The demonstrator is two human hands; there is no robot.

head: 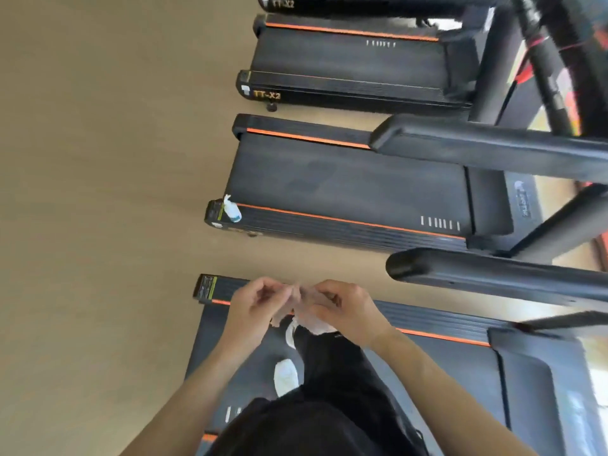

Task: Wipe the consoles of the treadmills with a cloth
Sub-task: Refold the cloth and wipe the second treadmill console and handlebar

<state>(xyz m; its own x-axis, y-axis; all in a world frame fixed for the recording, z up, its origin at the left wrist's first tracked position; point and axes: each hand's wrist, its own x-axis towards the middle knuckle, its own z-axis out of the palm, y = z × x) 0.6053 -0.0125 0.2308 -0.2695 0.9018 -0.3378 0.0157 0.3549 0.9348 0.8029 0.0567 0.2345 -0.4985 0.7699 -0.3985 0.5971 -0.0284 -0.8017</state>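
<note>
I stand on the belt of the nearest treadmill (444,373), and the picture is turned sideways. Both hands are raised over the belt and hold a small pale cloth (304,315) between them. My left hand (255,307) pinches one end of the cloth with curled fingers. My right hand (342,307) grips the other end, and the rest of the cloth hangs below it. Part of this treadmill's console (572,399) shows at the lower right edge. A white spray bottle (232,210) stands on the rear corner of the second treadmill (345,185).
Two more black treadmills with orange stripes (345,57) lie side by side further off. Padded handrails (493,274) of the second treadmill reach across the right side. Tan floor (98,192) fills the left half. My white shoes (286,376) rest on the belt.
</note>
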